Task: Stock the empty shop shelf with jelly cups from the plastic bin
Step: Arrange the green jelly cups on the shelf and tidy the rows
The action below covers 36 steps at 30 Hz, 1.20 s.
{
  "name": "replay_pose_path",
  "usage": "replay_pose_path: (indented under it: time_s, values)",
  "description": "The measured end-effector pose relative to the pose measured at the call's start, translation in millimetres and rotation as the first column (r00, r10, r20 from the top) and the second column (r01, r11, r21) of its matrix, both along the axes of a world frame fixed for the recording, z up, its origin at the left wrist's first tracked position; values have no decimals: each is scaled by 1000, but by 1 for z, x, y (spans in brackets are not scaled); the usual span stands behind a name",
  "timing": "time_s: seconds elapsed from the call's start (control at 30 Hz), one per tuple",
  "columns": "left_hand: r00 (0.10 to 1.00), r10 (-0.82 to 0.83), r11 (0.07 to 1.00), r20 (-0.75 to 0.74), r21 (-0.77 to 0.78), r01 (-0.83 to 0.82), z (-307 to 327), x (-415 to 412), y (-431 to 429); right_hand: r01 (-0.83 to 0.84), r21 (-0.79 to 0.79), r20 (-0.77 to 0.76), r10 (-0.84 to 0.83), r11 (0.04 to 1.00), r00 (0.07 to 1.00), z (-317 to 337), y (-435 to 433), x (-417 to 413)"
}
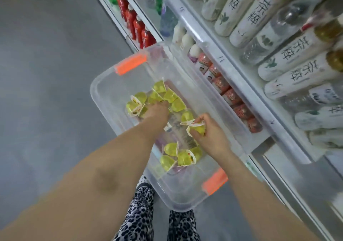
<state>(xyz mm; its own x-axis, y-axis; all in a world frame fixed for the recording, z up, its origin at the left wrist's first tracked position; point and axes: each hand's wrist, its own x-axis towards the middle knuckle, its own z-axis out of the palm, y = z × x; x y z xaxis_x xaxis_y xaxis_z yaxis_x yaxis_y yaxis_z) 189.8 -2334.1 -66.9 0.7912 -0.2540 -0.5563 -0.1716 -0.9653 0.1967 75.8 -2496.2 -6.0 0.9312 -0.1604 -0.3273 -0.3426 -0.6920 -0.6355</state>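
A clear plastic bin (111,99) with orange latches stands below me beside the shelves. Several yellow-green jelly cups lie in it, one cluster at the far end (163,97) and another at the near end (182,157). My left hand (157,110) reaches down into the far cluster, its fingertips among the cups; whether it grips one is hidden. My right hand (209,135) grips a jelly cup (198,129) with a white lid, just above the bin's middle.
White shop shelves (239,77) run along the right, holding red-topped cups, white tea bottles (300,70), clear bottles and red bottles (135,25) farther off. Grey floor (46,73) lies to the left. My patterned trouser legs (141,216) stand under the bin.
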Motion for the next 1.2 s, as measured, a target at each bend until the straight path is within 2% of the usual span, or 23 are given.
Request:
replay_pose_path:
  time_s: [0.13,0.23,0.37,0.57,0.7,0.8,1.0,1.2]
  values:
    - [999,-35,999,-23,4,35,0,-10,-3,40,-47,-28,-42,998,999,-1,-1,-6]
    - [999,-13,999,-49,-52,10,6,-10,2,65,-27,-14,-66,998,998,5,3,-6]
    - [999,31,960,-34,-277,-39,35,0,5,87,-9,54,-86,996,995,21,1,-6]
    - [996,24,835,86,-549,28,96,-12,19,137,-55,204,-123,989,971,69,0,-25]
    - [995,37,738,89,-673,33,137,-33,12,242,-39,346,-214,969,913,104,-4,-49]
    - [997,-20,657,75,-750,69,165,-55,-3,354,-17,400,-319,935,859,125,-13,-77]
    - [969,-184,574,168,-781,244,197,-104,-52,569,31,489,-509,822,708,153,-40,-156]
    - [919,-339,478,201,-804,353,222,-168,-108,670,54,555,-580,741,597,177,-75,-245]
